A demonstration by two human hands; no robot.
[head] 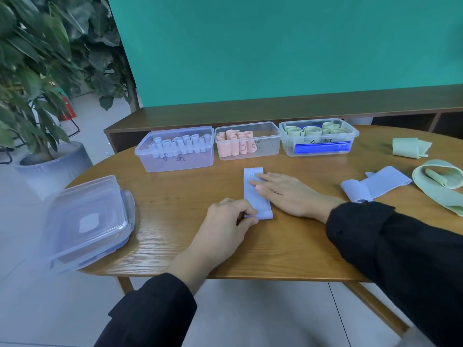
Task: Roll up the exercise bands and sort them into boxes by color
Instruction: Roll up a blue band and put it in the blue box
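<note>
At table point(175, 241) centre, a lavender band point(253, 194) is being pressed flat by the right hand point(288, 194), fingers straight, while its 6 o'clock end is being pinched by the left hand point(225, 221); the lavender box point(175, 156) is lying toward 11 o'clock.

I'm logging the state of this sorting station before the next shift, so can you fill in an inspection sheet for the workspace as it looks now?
Surface: oval wooden table, bare at the near edge.
Job's things: lilac band lying flat; lilac box, pink box and green box hold rolls; loose lilac band and two green bands at right.
Clutter: stacked lids at the left edge.
Hands: left hand pinches the band's near end; right hand presses it flat.
Cables: nothing seen.
Surroundings: teal wall, wooden shelf, potted plants.
</note>
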